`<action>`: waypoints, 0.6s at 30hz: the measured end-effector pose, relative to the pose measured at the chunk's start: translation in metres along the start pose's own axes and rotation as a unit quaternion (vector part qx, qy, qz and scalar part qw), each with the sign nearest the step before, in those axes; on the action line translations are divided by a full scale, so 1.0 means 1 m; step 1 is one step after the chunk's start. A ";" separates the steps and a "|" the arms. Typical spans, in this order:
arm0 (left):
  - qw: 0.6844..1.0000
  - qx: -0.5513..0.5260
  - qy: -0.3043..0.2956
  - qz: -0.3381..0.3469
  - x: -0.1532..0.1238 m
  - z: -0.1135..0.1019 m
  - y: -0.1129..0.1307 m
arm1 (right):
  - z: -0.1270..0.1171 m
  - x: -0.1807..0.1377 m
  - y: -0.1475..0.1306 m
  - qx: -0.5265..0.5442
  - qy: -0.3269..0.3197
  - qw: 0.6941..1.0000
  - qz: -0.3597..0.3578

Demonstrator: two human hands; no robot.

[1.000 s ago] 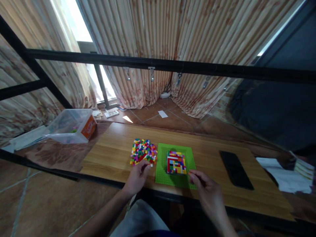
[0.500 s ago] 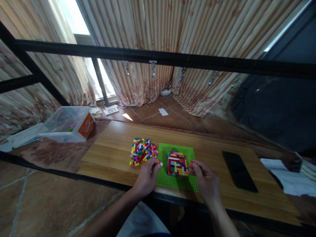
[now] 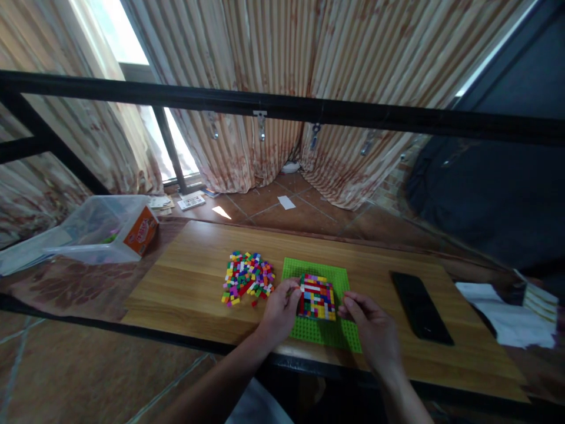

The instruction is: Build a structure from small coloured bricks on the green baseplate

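A block of multicoloured toy bricks (image 3: 318, 299) is built up on a green baseplate (image 3: 348, 340). At its left edge, my left hand (image 3: 281, 306) pinches a small white brick, which is mostly hidden by the fingertips. My right hand (image 3: 373, 321) hovers over the plate just right of the block, thumb and forefinger pressed together. Whatever lies between those fingers is too small to make out. Left of the plate is a loose heap of small bricks (image 3: 249, 278) in many colours.
The wooden table (image 3: 185, 282) carries a black phone-like slab (image 3: 421, 307) on the right. A clear plastic bin (image 3: 99, 250) with an orange label stands beyond the table's left end. White papers (image 3: 507, 318) lie past the right end. A black metal bar (image 3: 282, 108) crosses above.
My left hand has moved right with the white brick, from beside the heap to the block's left edge. My right hand stays close to the block's right side. The view has shifted slightly.
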State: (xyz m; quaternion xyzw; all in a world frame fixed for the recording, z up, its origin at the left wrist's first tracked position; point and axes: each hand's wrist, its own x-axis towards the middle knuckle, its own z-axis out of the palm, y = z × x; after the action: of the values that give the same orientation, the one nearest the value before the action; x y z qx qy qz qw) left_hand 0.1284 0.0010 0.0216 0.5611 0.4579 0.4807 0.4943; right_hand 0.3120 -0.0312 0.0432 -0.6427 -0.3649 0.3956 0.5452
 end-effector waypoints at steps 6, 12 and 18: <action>0.997 0.070 -0.009 0.014 -0.003 -0.012 -0.007 | -0.006 0.006 -0.004 -0.158 -0.036 0.982 -0.093; 0.990 0.130 -0.019 0.043 -0.014 -0.031 -0.002 | 0.002 0.017 -0.008 -0.252 -0.039 0.941 -0.220; 0.988 0.149 -0.015 0.047 -0.015 -0.030 -0.003 | 0.027 0.029 0.002 -0.217 -0.032 0.928 -0.302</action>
State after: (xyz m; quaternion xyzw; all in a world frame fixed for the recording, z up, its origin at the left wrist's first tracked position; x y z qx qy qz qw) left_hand 0.0966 -0.0101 0.0188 0.6565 0.4901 0.4217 0.3887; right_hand 0.2999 0.0058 0.0352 -0.5918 -0.6358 0.1434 0.4744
